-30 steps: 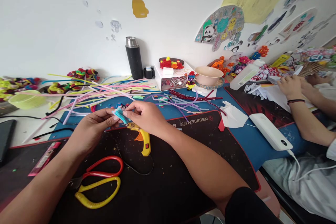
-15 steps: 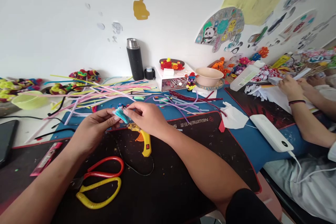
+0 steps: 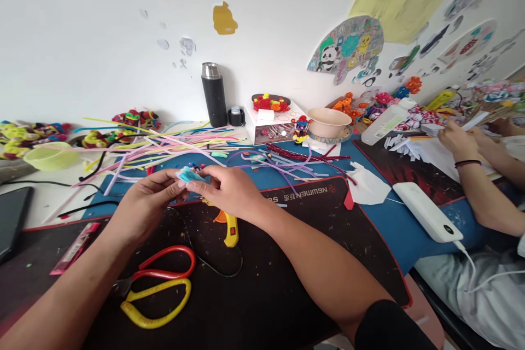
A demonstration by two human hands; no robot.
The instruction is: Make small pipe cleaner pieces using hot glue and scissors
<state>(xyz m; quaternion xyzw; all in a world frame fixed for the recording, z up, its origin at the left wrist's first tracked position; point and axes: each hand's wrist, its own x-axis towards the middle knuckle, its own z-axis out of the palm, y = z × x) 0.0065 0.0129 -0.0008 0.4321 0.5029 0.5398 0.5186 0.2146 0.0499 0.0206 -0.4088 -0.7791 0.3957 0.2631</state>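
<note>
Light-blue fuzzy piece (image 3: 191,174) between tips of left grip (image 3: 150,194) and right grip (image 3: 233,188)

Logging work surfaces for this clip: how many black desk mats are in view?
2. The near mat lies under the scissors and yellow glue gun; the other mat is at right, by a co-worker's hand. More could be hidden beneath the clutter.

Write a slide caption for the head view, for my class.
Left hand and right hand hold a light-blue piece over a worktable, with scissors and a yellow glue gun nearby.
</note>
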